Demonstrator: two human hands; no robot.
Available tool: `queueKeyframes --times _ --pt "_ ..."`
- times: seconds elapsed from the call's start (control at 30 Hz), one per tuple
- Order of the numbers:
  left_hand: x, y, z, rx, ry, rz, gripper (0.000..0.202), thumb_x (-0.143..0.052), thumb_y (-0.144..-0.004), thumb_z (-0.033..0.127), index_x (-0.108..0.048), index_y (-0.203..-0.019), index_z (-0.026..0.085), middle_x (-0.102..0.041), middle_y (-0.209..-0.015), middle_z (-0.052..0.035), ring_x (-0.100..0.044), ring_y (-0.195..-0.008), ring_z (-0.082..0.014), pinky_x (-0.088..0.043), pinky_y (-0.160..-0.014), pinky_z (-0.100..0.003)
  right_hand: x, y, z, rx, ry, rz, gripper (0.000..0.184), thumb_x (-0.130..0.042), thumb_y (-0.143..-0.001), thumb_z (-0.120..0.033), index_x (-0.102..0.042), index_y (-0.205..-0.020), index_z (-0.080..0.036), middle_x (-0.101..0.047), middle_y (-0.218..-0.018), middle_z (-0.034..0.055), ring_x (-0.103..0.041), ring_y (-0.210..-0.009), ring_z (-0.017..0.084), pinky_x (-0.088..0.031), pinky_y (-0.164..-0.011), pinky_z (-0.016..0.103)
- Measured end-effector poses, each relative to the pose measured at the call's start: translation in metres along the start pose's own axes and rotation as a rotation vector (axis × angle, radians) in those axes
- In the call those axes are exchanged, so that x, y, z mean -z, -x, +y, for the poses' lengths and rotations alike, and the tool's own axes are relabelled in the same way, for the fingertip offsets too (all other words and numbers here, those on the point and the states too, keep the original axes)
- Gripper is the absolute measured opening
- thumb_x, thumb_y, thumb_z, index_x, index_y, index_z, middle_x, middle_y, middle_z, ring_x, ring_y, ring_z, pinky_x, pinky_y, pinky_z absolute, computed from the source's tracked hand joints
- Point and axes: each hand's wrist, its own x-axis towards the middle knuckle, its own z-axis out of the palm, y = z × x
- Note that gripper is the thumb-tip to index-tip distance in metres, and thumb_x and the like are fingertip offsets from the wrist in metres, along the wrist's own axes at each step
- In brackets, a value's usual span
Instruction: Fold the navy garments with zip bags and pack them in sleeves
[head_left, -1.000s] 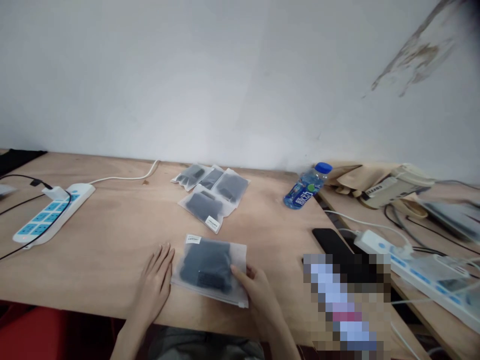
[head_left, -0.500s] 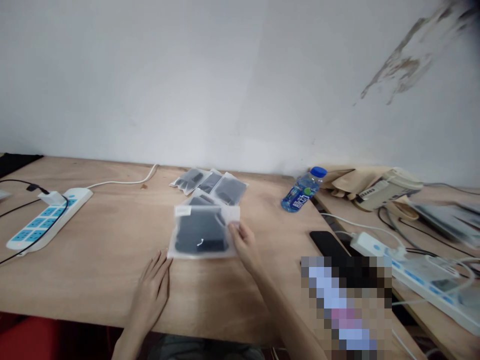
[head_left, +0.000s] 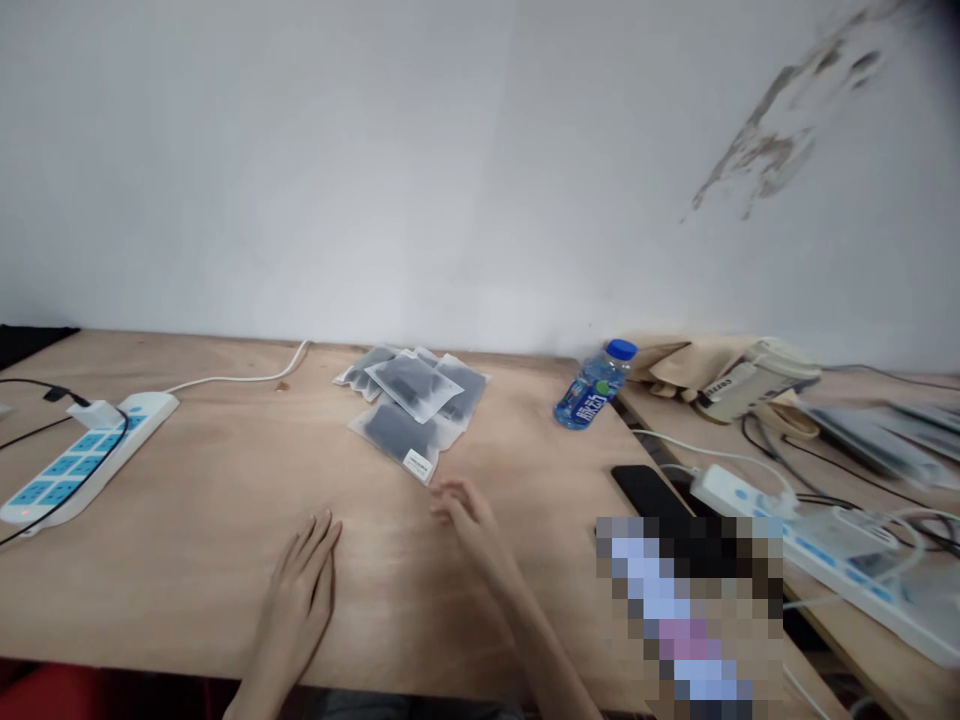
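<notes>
A person's two bare hands are empty above a wooden tabletop (head_left: 187,570), just short of a loose cluster of translucent packets with dark contents. The left hand (head_left: 301,580) lies palm down with its fingers stretched forward, holding nothing. The right hand (head_left: 469,525), its fingers loosely bent and free of any object, is just beside the labeled corner of the nearest packet (head_left: 391,430); whether a fingertip touches that corner cannot be told. Beyond, toward the pale wall (head_left: 337,180), the uppermost packet (head_left: 415,385) lies aslant across its neighbors, partly covering the left packet (head_left: 358,375) and the right packet (head_left: 469,385). The nearest packet shows a white label (head_left: 418,465) with print too small to read. To the right of the cluster, well apart from it, a blue-capped bottle (head_left: 592,390) leans to one side near the edge of the tabletop, close to a crumpled brown bag (head_left: 667,362) and a tilted coffee cup (head_left: 761,380). A black phone-like object (head_left: 637,485), partly hidden by a pixelated patch, lies nearer the person. At far left, a white power strip (head_left: 154,405) with blue sockets holds a plugged-in adapter (head_left: 97,415) trailing a black cable.
</notes>
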Motion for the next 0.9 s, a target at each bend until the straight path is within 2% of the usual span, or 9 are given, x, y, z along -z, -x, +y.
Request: queueKeyframes --times 0.13,0.23,0.33,0.4,0.47,0.63,0.9 --pt "-0.007 -0.007 0.011 0.027 0.016 0.032 0.042 -0.041 -0.095 0.025 -0.055 -0.134 0.022 -0.054 -0.143 -0.01 -0.043 -0.138 -0.0293 -0.038 -0.112 -0.058 -0.005 0.03 0.007 -0.054 -0.044 -0.052 0.028 -0.06 -0.082 -0.047 -0.062 -0.087 -0.02 -0.072 -0.075 0.0057 -0.069 -0.066 0.02 -0.057 -0.065 0.034" --pt "-0.016 -0.018 0.04 0.084 0.192 -0.033 0.04 -0.037 -0.098 0.028 -0.053 -0.134 0.023 -0.056 -0.14 -0.0086 -0.05 -0.133 -0.0247 -0.044 -0.11 -0.052 -0.016 0.046 0.019 -0.046 -0.038 -0.023 0.025 -0.055 -0.086 -0.045 -0.061 -0.084 -0.02 -0.069 -0.071 0.0035 -0.065 -0.057 0.019 -0.054 -0.057 0.031" --pt "-0.031 -0.028 0.077 0.077 0.379 -0.126 0.039 -0.034 -0.1 0.029 -0.05 -0.134 0.024 -0.059 -0.136 -0.0078 -0.057 -0.125 -0.02 -0.05 -0.105 -0.043 -0.025 0.056 0.027 0.089 0.139 -0.012 0.024 -0.045 -0.091 -0.037 -0.062 -0.083 -0.022 -0.069 -0.073 0.0042 -0.066 -0.062 0.02 -0.054 -0.061 0.031" --pt "-0.041 -0.032 0.098 0.033 0.437 -0.145 0.038 -0.033 -0.1 0.028 -0.051 -0.133 0.023 -0.061 -0.132 -0.0089 -0.059 -0.123 -0.0195 -0.051 -0.104 -0.042 -0.027 0.059 0.028 0.195 0.308 0.012 0.026 -0.04 -0.092 -0.028 -0.062 -0.082 -0.022 -0.07 -0.078 0.0062 -0.067 -0.07 0.021 -0.054 -0.068 0.032" --pt "-0.048 -0.034 0.11 -0.018 0.444 -0.14 0.036 -0.033 -0.1 0.025 -0.052 -0.131 0.022 -0.062 -0.13 -0.0099 -0.059 -0.121 -0.0197 -0.049 -0.105 -0.043 -0.026 0.059 0.027 0.271 0.423 0.046 0.027 -0.036 -0.09 -0.02 -0.062 -0.083 -0.021 -0.071 -0.082 0.0078 -0.067 -0.076 0.022 -0.053 -0.072 0.032" --pt "-0.051 -0.034 0.11 -0.076 0.436 -0.143 0.035 -0.035 -0.099 0.022 -0.054 -0.128 0.021 -0.063 -0.129 -0.0099 -0.058 -0.122 -0.0209 -0.047 -0.106 -0.046 -0.024 0.057 0.027 0.344 0.49 0.026 0.029 -0.035 -0.085 -0.009 -0.061 -0.082 -0.02 -0.069 -0.087 0.0087 -0.064 -0.082 0.021 -0.051 -0.074 0.03" --pt "-0.055 -0.032 0.104 -0.018 0.46 -0.135 0.035 -0.041 -0.098 0.025 -0.055 -0.129 0.02 -0.062 -0.13 -0.0107 -0.058 -0.122 -0.0223 -0.046 -0.107 -0.047 -0.024 0.057 0.029 0.317 0.49 0.01 0.027 -0.037 -0.083 -0.005 -0.06 -0.08 -0.02 -0.065 -0.081 0.0059 -0.06 -0.075 0.018 -0.047 -0.071 0.027"
